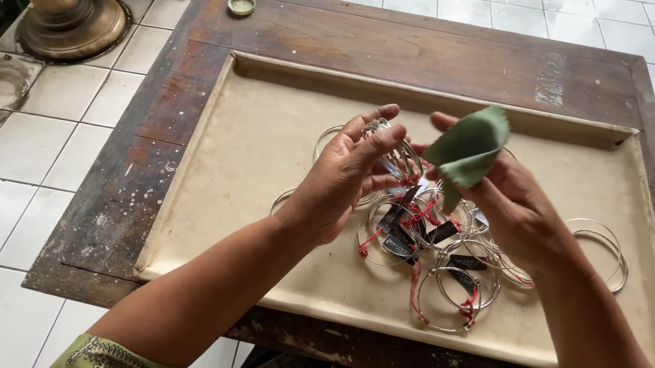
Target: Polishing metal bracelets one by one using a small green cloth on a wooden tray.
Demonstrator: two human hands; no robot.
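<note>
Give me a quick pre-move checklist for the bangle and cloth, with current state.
1. Left hand grips a silver bangle: ok, fingertips pinch it above the tray.
2. Right hand holds the green cloth: ok, pinched at the fingers.
3. Cloth touching the bangle: not ok, a gap shows between them.
4. Other bangles rest in the cream tray: ok, piled with red ties and dark tags.
5. Held bangle free of the pile: cannot tell, hand hides the contact.

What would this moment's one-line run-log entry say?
left hand: holds thin silver metal bangle | right hand: holds folded green cloth | cream shallow tray: tagged silver bangles pile
</note>
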